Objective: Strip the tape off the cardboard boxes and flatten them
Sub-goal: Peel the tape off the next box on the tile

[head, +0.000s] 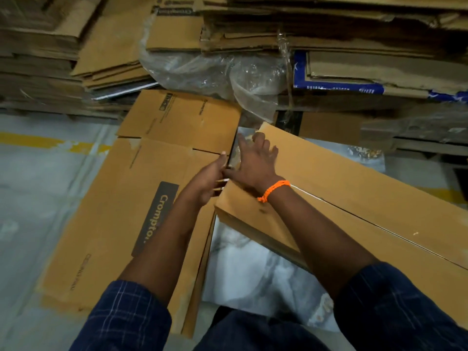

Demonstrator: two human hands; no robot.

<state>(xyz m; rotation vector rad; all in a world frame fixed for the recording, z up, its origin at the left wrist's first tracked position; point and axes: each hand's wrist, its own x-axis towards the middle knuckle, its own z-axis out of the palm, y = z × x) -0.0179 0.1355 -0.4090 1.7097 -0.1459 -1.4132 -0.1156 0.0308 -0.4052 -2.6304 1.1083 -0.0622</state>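
A long closed cardboard box point(354, 188) lies across the right side, with a taped seam point(342, 210) running along its top. Both hands are at its near-left end. My left hand point(211, 178) grips the lower left corner of that end, thumb raised and fingers curled around the edge. My right hand point(255, 160), with an orange band on its wrist, reaches over the end, and its fingers curl over the far top corner; it is motion-blurred. Shiny tape point(235, 153) shows on the end face between the hands.
A flattened Crompton box point(121, 203) lies on the floor to the left, touching the long box's end. Tall stacks of flattened cardboard point(329, 34) and crumpled clear plastic wrap point(228, 69) fill the back. Grey floor with a yellow line point(38, 141) at left.
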